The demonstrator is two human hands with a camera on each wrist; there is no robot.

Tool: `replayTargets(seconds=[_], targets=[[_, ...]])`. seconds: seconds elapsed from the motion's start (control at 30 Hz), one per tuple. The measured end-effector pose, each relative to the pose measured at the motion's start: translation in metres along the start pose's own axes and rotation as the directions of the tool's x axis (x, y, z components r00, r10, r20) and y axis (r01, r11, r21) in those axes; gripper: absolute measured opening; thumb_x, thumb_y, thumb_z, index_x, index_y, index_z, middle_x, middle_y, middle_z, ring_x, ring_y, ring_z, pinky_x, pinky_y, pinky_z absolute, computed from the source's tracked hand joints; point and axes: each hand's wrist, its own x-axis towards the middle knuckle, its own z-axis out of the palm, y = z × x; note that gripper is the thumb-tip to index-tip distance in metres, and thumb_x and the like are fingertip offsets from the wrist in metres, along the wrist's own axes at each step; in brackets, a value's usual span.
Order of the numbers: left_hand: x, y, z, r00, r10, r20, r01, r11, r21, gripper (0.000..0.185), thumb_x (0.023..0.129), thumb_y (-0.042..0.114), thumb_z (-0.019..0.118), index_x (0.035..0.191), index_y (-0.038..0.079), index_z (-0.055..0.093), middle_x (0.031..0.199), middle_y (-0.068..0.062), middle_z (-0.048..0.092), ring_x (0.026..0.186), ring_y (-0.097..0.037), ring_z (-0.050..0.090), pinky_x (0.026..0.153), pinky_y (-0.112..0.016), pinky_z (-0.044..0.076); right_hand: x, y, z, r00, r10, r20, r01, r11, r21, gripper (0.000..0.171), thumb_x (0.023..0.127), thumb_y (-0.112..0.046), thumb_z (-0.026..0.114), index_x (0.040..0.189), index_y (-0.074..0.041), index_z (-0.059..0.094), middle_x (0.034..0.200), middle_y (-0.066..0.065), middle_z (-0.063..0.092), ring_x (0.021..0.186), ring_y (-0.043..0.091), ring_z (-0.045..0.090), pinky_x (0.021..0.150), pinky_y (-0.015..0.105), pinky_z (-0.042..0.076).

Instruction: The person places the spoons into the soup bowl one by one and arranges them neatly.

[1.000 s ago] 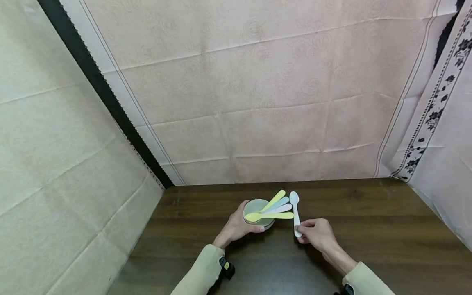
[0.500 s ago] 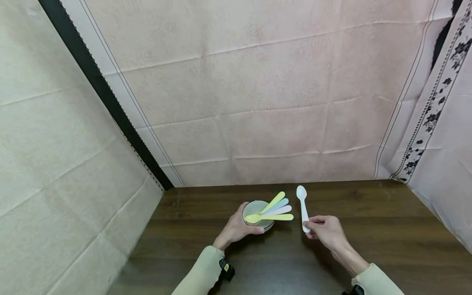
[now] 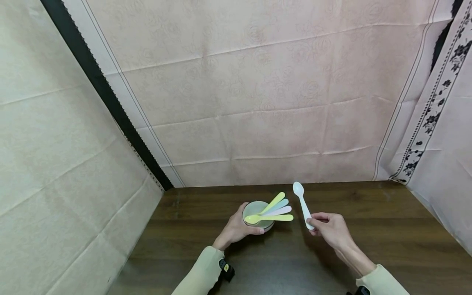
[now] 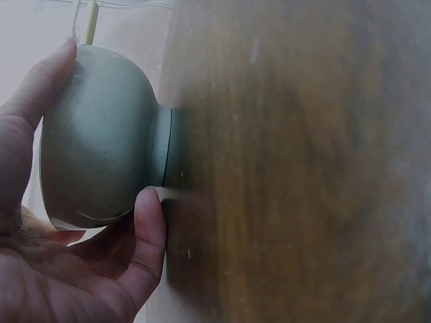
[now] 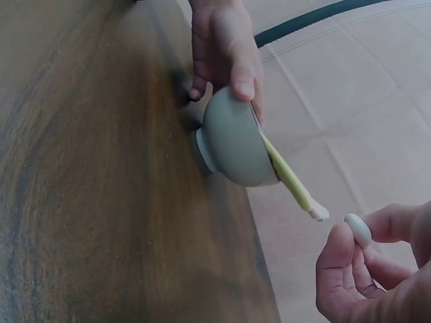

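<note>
A small grey-green bowl (image 3: pixel 255 208) stands on the dark wooden table (image 3: pixel 368 229). Several pastel spoons (image 3: pixel 274 211) lie in it, handles fanning out to the right. My left hand (image 3: pixel 236 227) cups the bowl from the left; the left wrist view shows the thumb and a finger wrapped round the bowl (image 4: pixel 101 141). My right hand (image 3: pixel 328 227) pinches the handle end of a white spoon (image 3: pixel 302 203), lifted off the table to the right of the bowl, its scoop pointing away. The right wrist view shows the white spoon's handle tip (image 5: pixel 358 229) between thumb and fingers, with the bowl (image 5: pixel 236 141) beyond.
Pink patterned cloth (image 3: pixel 258 102) hangs behind the table and along both sides. A black strip (image 3: pixel 107 98) runs diagonally down the left wall. The table's right half shows bare wood.
My right hand has lifted the white spoon off the table and carried it slightly right and up. The left hand and the bowl have stayed put.
</note>
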Motion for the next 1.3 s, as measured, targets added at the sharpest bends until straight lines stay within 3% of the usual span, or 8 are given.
replayTargets(seconds=[0.7,1.3], targets=[[0.000,-0.002,0.001,1.000,-0.006,-0.003,0.006,1.000,0.001,0.105,0.077,0.038,0.100,0.162,0.016,0.042,0.147,-0.006,0.065,0.130,-0.025,0.060,0.112,-0.056,0.048,-0.007,-0.016,0.006,1.000,-0.007,0.008,0.007,0.997,-0.073,0.037,0.103,-0.012,0.075,0.130,0.013,0.072,0.075,-0.003,0.075,0.066,0.008,0.066,0.068,0.024,0.055],[-0.001,0.001,0.001,1.000,-0.005,-0.012,0.005,1.000,0.009,0.104,0.076,0.038,0.100,0.161,0.018,0.044,0.146,-0.005,0.065,0.129,-0.024,0.061,0.110,-0.053,0.048,-0.007,-0.026,0.019,0.995,-0.009,0.096,0.015,0.998,-0.068,0.032,0.104,-0.009,0.073,0.125,0.014,0.074,0.082,0.001,0.074,0.067,0.009,0.063,0.065,0.024,0.055]])
